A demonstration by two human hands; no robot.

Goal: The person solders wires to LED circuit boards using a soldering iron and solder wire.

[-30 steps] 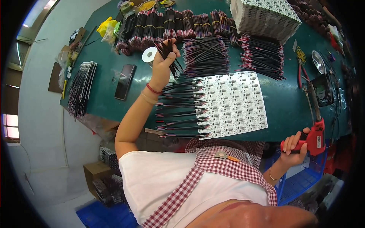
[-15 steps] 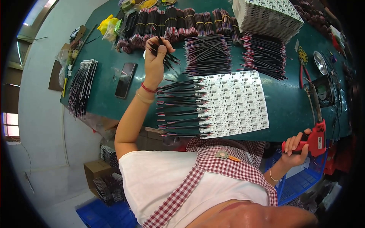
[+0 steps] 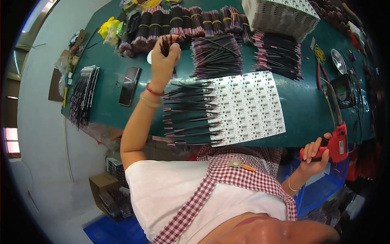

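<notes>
My left hand (image 3: 163, 65) is raised over the far left part of the table, its fingers closed around a bunch of short black wires (image 3: 165, 45) that points mostly upward. Below it lies a white circuit board panel (image 3: 248, 110), with a row of black wires (image 3: 185, 109) along its left edge, their free ends reaching left. At the table's right front edge my right hand (image 3: 313, 157) is wrapped round the handle of a red soldering gun (image 3: 339, 142). The gun's long metal front part points away, toward the far side.
Two loose wire piles (image 3: 216, 57) (image 3: 278, 56) lie beyond the panel. Behind them are banded wire bundles (image 3: 176, 20) and a tall stack of boards (image 3: 280, 20). A phone (image 3: 130, 86) and wired boards (image 3: 84, 95) lie left. At right are red pliers (image 3: 319, 77) and a metal dish (image 3: 338, 61).
My left hand has turned, so the bunch of wires now stands more upright instead of spreading toward the right. My right hand keeps its hold on the soldering gun. The whole view has shifted slightly.
</notes>
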